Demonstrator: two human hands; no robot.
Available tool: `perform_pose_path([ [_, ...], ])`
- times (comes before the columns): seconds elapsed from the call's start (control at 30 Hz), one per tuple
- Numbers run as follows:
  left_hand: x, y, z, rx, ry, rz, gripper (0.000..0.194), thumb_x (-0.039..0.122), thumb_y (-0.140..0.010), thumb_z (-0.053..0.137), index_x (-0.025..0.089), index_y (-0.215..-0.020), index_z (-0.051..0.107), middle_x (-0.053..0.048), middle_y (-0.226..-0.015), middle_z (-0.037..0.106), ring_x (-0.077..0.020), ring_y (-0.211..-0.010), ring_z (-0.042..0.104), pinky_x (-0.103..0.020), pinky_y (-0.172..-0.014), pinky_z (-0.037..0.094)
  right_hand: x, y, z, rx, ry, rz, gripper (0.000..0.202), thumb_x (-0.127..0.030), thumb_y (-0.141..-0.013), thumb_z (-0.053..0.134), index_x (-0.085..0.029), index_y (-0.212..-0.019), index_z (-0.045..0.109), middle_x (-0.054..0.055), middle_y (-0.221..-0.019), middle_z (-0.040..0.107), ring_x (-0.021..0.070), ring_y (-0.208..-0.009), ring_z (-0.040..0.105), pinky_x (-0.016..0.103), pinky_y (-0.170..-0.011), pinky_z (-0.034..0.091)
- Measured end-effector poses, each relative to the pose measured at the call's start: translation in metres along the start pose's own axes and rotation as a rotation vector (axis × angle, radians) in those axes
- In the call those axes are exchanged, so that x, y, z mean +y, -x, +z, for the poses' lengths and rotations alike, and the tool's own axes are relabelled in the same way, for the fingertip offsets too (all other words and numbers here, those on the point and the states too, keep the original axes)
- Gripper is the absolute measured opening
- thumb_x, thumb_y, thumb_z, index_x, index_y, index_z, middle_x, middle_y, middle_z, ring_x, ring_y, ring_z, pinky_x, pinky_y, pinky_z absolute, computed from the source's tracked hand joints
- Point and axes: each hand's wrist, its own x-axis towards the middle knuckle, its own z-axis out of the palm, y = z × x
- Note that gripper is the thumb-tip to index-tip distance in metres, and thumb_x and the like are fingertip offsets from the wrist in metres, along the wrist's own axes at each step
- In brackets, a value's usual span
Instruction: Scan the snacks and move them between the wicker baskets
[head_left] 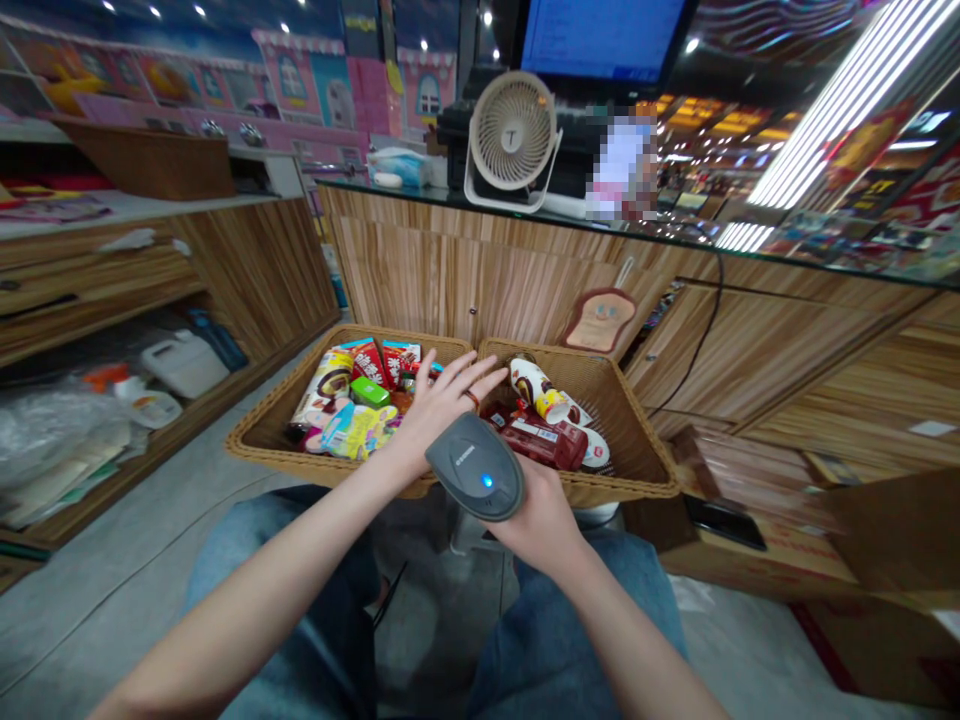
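Note:
Two woven baskets stand side by side before my knees. The left basket point(259, 432) holds red snack packs point(373, 364), a green box point(370, 392) and a yellow pouch point(355, 429). In the right basket point(637, 440) lie dark red packages point(544, 440) and a white and yellow tube point(536, 388). My right hand point(540, 510) grips a grey handheld scanner point(476, 467) with a blue light lit. My left hand point(450, 405), a ring on one finger, is spread with nothing in it, over the baskets' inner edges and just behind the scanner head.
Ahead, a wooden counter point(405, 265) carries a fan point(514, 135) and a monitor point(600, 40). A black cable hangs at its right. Cardboard boxes point(772, 560) with a phone point(725, 522) on top stand at the right; an open shelf with bottles is at the left.

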Motion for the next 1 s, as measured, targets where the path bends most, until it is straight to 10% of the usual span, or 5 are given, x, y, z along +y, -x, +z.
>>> perform_pose_path([
  [0.27, -0.095, 0.079, -0.065, -0.09, -0.04, -0.15, 0.038, 0.057, -0.1, 0.061, 0.041, -0.132, 0.074, -0.006, -0.135, 0.077, -0.0323, -0.133, 0.067, -0.066, -0.131, 0.01, -0.002, -0.001, 0.002, -0.002, -0.022, -0.006, 0.013, -0.021, -0.08, 0.069, -0.022, -0.093, 0.068, 0.007, -0.086, 0.08, 0.0242, -0.077, 0.077, 0.029, -0.069, 0.059],
  [0.43, -0.137, 0.119, -0.078, -0.342, -0.036, -0.259, 0.069, 0.087, -0.084, 0.061, 0.042, -0.134, 0.074, -0.01, -0.144, 0.072, -0.0395, -0.139, 0.063, -0.072, -0.128, 0.007, 0.0, -0.001, 0.005, -0.006, -0.012, -0.01, 0.011, -0.023, -0.081, 0.069, -0.022, -0.092, 0.068, 0.007, -0.085, 0.08, 0.0244, -0.076, 0.077, 0.029, -0.069, 0.059],
  [1.0, -0.132, 0.102, -0.049, -0.399, -0.069, -0.375, 0.072, 0.084, -0.083, 0.06, 0.026, -0.123, 0.077, -0.017, -0.136, 0.072, -0.041, -0.135, 0.062, -0.076, -0.124, 0.014, 0.001, -0.002, 0.005, -0.015, 0.013, 0.025, 0.007, -0.026, -0.083, 0.069, -0.023, -0.088, 0.066, 0.007, -0.083, 0.079, 0.0249, -0.074, 0.075, 0.03, -0.068, 0.058],
])
